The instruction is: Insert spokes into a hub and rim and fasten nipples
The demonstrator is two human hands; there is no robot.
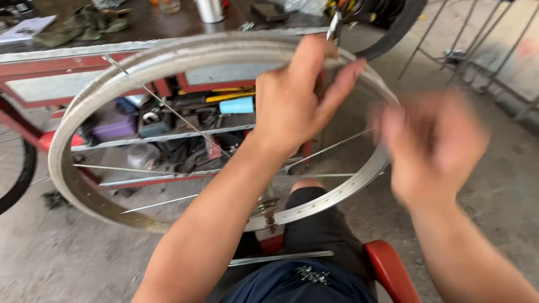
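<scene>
Bare wheel rim [90, 101], upright over the lap before a red workbench [33, 64]: light, stiff metal with thin, bendable spokes [168, 110], best gripped at its edge; left hand [295, 98] closed on the far rim, right hand [432, 148] blurred, grip indiscernible.

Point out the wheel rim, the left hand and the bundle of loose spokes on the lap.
wheel rim [73, 120]: head view, on the bare metal band at its left side.
left hand [292, 104]: head view, on the back of the hand.
bundle of loose spokes [281, 257]: head view, midway along the bundle.
</scene>
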